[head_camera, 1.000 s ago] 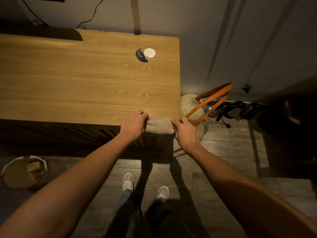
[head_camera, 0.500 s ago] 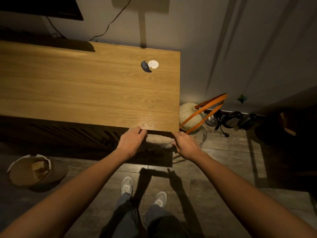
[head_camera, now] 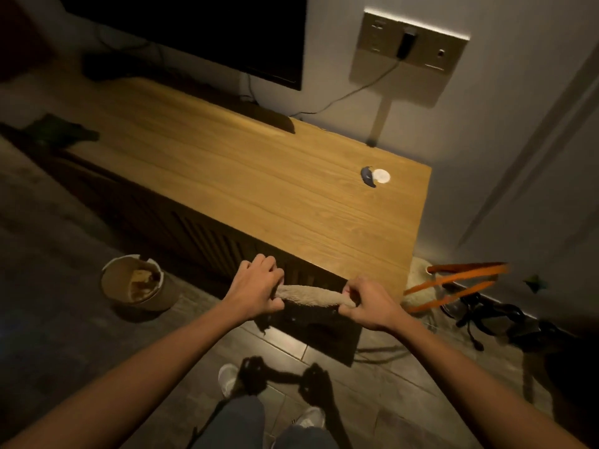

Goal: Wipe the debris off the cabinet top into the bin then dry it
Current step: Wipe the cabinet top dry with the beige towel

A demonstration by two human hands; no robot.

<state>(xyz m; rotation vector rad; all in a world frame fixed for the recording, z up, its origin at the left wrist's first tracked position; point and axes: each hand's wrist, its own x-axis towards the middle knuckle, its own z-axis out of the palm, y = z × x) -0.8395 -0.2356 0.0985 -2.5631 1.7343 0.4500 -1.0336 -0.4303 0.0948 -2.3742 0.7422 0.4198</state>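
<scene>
A beige fluffy cloth (head_camera: 311, 294) is stretched in the air between my two hands, just in front of the cabinet's near right corner. My left hand (head_camera: 254, 286) grips its left end and my right hand (head_camera: 368, 303) grips its right end. The wooden cabinet top (head_camera: 243, 176) runs from the far left to the right. On it near the right end lie a small dark object (head_camera: 367, 176) and a white round disc (head_camera: 381, 175). A round bin (head_camera: 136, 283) with scraps inside stands on the floor, left of my hands.
A dark screen (head_camera: 207, 30) stands at the cabinet's back, with a wall socket and cable (head_camera: 405, 50) to its right. A bag with orange straps (head_camera: 453, 283) and dark clutter (head_camera: 492, 319) lie on the floor to the right. A dark green object (head_camera: 58, 132) sits at the cabinet's far left.
The cloth has come off the cabinet's front edge and is now held off the surface between both hands. My view has swung up and left, so the screen and the bin show more.
</scene>
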